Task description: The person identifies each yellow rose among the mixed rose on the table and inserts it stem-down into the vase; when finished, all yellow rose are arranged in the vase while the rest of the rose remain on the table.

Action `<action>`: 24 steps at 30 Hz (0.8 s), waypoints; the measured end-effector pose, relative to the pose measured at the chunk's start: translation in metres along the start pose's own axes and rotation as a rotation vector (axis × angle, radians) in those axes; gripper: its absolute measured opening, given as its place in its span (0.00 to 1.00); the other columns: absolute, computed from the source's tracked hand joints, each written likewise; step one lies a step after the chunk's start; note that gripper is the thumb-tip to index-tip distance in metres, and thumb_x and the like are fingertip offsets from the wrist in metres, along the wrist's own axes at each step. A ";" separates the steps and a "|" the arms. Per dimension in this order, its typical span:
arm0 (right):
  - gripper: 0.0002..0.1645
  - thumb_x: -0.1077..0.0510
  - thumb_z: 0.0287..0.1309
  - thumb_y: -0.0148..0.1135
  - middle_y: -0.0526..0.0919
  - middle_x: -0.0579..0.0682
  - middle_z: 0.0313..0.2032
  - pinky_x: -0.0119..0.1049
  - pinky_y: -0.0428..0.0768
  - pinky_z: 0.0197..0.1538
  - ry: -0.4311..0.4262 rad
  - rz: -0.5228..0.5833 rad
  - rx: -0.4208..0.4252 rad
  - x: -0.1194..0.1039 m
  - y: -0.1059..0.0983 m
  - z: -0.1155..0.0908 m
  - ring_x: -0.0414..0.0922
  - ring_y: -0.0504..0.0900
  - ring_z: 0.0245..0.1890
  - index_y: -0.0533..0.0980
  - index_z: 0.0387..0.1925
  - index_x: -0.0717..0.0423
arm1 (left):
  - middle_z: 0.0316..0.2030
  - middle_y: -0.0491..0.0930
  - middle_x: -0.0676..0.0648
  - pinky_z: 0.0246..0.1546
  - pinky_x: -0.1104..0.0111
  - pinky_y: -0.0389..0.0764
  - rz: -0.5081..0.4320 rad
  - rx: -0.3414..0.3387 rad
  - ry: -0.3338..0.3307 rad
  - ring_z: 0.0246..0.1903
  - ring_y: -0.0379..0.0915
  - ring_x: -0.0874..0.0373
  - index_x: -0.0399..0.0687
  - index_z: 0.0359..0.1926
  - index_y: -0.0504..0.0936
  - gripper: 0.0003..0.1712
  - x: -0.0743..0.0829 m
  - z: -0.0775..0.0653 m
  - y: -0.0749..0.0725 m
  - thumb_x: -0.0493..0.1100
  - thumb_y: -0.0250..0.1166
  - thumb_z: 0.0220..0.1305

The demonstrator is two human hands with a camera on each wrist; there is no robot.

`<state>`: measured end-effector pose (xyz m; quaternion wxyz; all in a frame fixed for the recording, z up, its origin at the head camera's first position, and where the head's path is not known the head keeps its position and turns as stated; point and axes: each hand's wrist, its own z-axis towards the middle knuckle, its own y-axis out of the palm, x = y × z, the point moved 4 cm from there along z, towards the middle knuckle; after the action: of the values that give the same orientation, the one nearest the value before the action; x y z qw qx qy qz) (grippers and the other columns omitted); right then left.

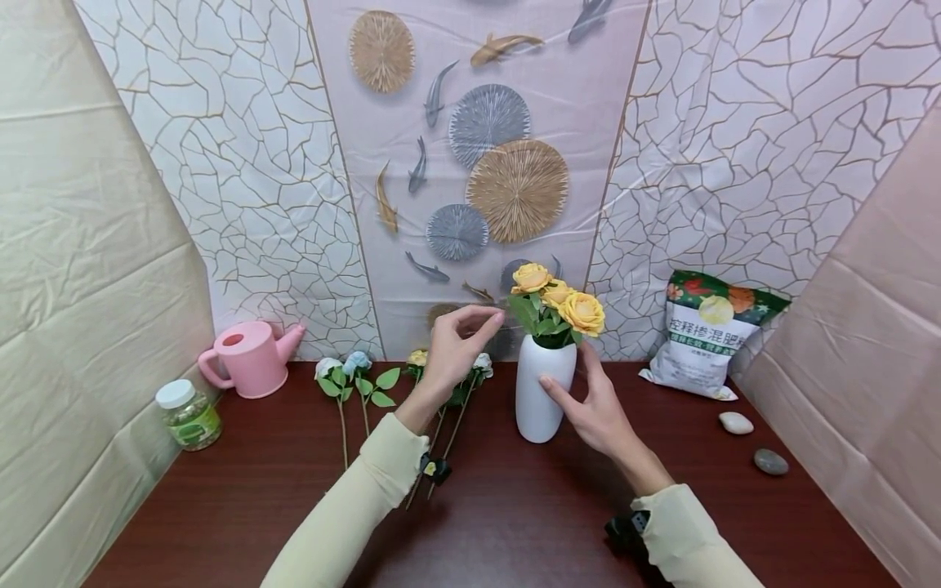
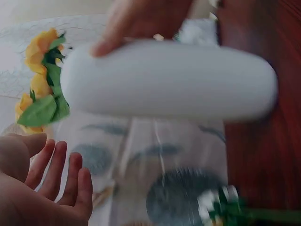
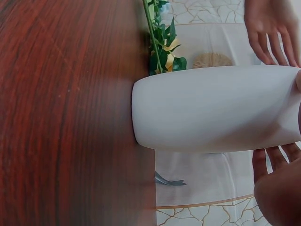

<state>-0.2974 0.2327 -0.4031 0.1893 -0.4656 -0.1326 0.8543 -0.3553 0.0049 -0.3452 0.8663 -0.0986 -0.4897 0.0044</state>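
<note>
A white vase (image 1: 542,396) stands on the dark red-brown table, with three yellow roses (image 1: 583,314) and green leaves rising from its mouth. My right hand (image 1: 599,412) holds the vase around its upper right side, the thumb across the front. In the left wrist view the vase (image 2: 169,80) lies sideways across the picture, and the right hand (image 2: 146,21) is on its neck. To the left of the roses hovers my left hand (image 1: 459,347). Its fingers are loosely bent around nothing, as the left wrist view of that hand (image 2: 51,183) shows.
Several cut flowers, white, blue (image 1: 358,363) and yellow (image 1: 416,359), lie left of the vase, partly behind my left arm. A pink watering can (image 1: 253,359) and a lidded jar (image 1: 189,416) stand far left. On the right are a fertilizer bag (image 1: 698,339), a white stone (image 1: 736,422) and a grey stone (image 1: 770,461).
</note>
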 end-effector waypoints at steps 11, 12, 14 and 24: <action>0.49 0.48 0.62 0.70 0.66 0.45 0.72 0.55 0.67 0.72 -0.007 0.016 0.000 0.001 0.000 0.000 0.49 0.71 0.69 0.52 0.76 0.31 | 0.41 0.89 0.57 0.46 0.62 0.85 0.257 0.085 -0.116 0.42 0.84 0.63 0.64 0.46 0.88 0.10 -0.050 -0.039 -0.077 0.55 0.68 0.67; 0.49 0.48 0.62 0.70 0.67 0.45 0.71 0.55 0.67 0.71 -0.007 0.018 0.001 0.002 0.000 0.000 0.48 0.71 0.68 0.52 0.76 0.31 | 0.40 0.89 0.57 0.44 0.64 0.85 0.273 0.103 -0.142 0.41 0.84 0.64 0.64 0.45 0.88 0.09 -0.055 -0.043 -0.084 0.56 0.68 0.67; 0.49 0.48 0.62 0.70 0.67 0.44 0.71 0.54 0.67 0.72 -0.004 0.016 0.000 0.002 -0.001 0.000 0.48 0.71 0.68 0.52 0.76 0.29 | 0.39 0.89 0.57 0.40 0.67 0.83 0.297 0.142 -0.186 0.39 0.83 0.63 0.63 0.45 0.89 0.10 -0.064 -0.050 -0.096 0.56 0.68 0.66; 0.50 0.51 0.61 0.71 0.67 0.47 0.71 0.57 0.66 0.71 -0.001 0.026 -0.004 -0.005 0.000 -0.001 0.50 0.71 0.68 0.53 0.77 0.38 | 0.40 0.89 0.47 0.32 0.68 0.82 0.286 0.139 -0.399 0.40 0.86 0.46 0.62 0.44 0.89 0.09 -0.096 -0.073 -0.119 0.54 0.69 0.66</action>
<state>-0.2944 0.2300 -0.3997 0.1773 -0.4674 -0.1286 0.8565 -0.3538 -0.1343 -0.4425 0.7479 -0.1041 -0.6305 0.1797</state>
